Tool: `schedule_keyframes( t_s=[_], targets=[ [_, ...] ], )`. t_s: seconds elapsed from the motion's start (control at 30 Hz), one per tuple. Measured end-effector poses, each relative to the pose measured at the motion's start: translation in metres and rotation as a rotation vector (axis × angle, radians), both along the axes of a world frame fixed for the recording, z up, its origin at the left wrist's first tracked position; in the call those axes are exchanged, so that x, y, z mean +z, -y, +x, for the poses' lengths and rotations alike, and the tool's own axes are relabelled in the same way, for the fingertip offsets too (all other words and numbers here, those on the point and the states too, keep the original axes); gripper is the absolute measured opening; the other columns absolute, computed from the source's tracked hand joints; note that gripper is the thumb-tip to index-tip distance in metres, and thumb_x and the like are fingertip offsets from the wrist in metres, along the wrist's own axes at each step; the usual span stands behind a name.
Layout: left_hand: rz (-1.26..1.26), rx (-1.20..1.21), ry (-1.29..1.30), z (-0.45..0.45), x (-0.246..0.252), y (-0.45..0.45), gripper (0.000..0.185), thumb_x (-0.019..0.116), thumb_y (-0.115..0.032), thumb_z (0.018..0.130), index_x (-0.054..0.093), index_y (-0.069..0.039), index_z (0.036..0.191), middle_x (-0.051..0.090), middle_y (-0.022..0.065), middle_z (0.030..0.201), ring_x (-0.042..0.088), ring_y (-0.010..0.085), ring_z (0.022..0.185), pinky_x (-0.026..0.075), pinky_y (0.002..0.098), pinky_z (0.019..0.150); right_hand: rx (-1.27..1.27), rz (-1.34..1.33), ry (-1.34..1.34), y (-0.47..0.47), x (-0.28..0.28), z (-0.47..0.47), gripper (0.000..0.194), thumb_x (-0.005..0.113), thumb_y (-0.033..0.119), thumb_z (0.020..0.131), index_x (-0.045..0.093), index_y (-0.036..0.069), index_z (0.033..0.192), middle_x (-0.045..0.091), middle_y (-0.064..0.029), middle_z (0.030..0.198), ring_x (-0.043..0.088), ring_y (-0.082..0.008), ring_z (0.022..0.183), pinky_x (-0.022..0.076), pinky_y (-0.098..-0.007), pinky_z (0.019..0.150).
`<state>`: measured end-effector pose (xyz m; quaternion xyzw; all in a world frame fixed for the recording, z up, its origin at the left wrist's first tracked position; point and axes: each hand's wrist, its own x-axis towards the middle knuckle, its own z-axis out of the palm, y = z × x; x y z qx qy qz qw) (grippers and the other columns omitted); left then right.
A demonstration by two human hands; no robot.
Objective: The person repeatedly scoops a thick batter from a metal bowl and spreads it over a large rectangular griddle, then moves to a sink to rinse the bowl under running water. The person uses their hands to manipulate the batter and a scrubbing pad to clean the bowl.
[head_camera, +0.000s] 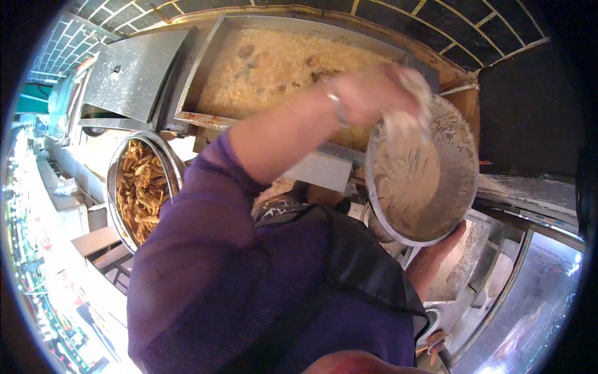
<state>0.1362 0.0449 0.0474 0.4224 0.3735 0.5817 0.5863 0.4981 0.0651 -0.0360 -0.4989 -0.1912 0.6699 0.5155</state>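
My left hand (397, 93) is motion-blurred above the near edge of a large metal bowl (455, 201). It is closed around a pale, batter-coated mass (420, 89), whose exact kind I cannot tell. Pale wet batter (406, 173) coats the inside of the tilted bowl and seems to trail from the hand. From below and outside, my right hand (441, 255) supports the bowl's lower rim; most of its fingers are hidden. Beyond my left forearm, a rectangular metal fryer vat (205, 70) holds foaming oil (280, 61) with several brown pieces in it.
A round metal container of fried strips (145, 187) stands left of my arm. A sheet-metal cover (135, 75) slopes beside the vat. Dark tiled wall (458, 28) rises behind. At right are a white scoop (497, 276) and a metal-edged counter (537, 299).
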Motion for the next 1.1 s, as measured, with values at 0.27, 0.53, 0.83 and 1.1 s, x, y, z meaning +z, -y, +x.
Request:
schedule_keyframes(
  t_s=[0.27, 0.53, 0.83, 1.1],
  targets=[
    [-0.308, 0.549, -0.167, -0.2, -0.062, 0.099, 0.036, 0.073, -0.008, 0.077, 0.06, 0.0, 0.109, 0.067, 0.0085, 0.092, 0.065, 0.0183, 0.078, 0.056, 0.0309, 0.069, 0.019, 0.018, 0.046, 0.0, -0.001, 0.004, 0.055, 0.031, 0.045, 0.096, 0.05, 0.007, 0.13, 0.052, -0.0098, 0.133, 0.048, -0.0292, 0.121, 0.0393, -0.0452, 0.101],
    [-0.775, 0.604, -0.768, -0.313, -0.185, 0.118, 0.034, 0.068, -0.004, 0.077, 0.062, 0.0, 0.11, 0.067, 0.0093, 0.099, 0.065, 0.0214, 0.089, 0.055, 0.0324, 0.078, 0.079, 0.151, 0.305, 0.008, 0.001, 0.001, 0.053, 0.028, 0.043, 0.097, 0.05, 0.006, 0.127, 0.053, -0.0087, 0.13, 0.049, -0.0267, 0.12, 0.0402, -0.0423, 0.1],
    [-0.418, 0.445, -0.607, -0.366, -0.197, 0.126, 0.024, 0.062, -0.002, 0.083, 0.06, 0.011, 0.103, 0.065, 0.0186, 0.101, 0.065, 0.0279, 0.091, 0.054, 0.0355, 0.077, 0.002, 0.02, 0.09, -0.002, -0.009, 0.009, 0.054, 0.031, 0.045, 0.096, 0.052, 0.007, 0.128, 0.053, -0.0096, 0.132, 0.048, -0.0281, 0.121, 0.0385, -0.0439, 0.102],
    [-0.667, 0.039, -1.989, -0.364, -0.181, 0.085, 0.036, 0.052, -0.034, 0.094, 0.06, -0.011, 0.121, 0.067, 0.0106, 0.11, 0.065, 0.027, 0.098, 0.051, 0.0349, 0.082, 0.034, 0.073, 0.116, 0.004, -0.004, 0.003, 0.054, 0.032, 0.045, 0.096, 0.052, 0.006, 0.128, 0.054, -0.0105, 0.131, 0.049, -0.0281, 0.121, 0.0391, -0.0434, 0.102]
  ],
)
